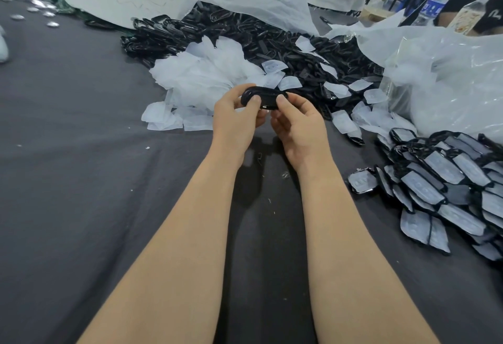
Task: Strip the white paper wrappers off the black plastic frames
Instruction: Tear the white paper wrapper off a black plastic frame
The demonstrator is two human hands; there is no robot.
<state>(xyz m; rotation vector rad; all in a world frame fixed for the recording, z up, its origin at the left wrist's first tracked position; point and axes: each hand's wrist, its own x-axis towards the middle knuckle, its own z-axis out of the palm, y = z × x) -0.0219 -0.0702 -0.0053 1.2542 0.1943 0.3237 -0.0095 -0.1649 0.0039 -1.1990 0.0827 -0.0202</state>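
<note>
Head cam, only view we've got: both hands are meeting up over the grey table cloth (81,153), holding one black frame (262,97) in the air between them, just in front of the loose wrapper pile (201,77).

The left hand (236,115) is pinching the frame's left end, thumb on top and other fingers curled underneath. The right hand (296,123) is doing the same on the right end, thumb pressing the near edge. So both sets of fingers are clamped on the frame, prob so it can't twist while the paper gets picked at.

Can't see any white paper on it tbh, so imo this one's looking done or nearly done.

Layout is making sense for a production line: wrapped frames (446,177) are sitting to the right w/in easy reach, and bare black frames (272,41) are heaping up farther back next to the discarded wrappers. A clear plastic bag (449,79) is lying on the far right, and water bottles (432,6) are standing behind it.
</note>
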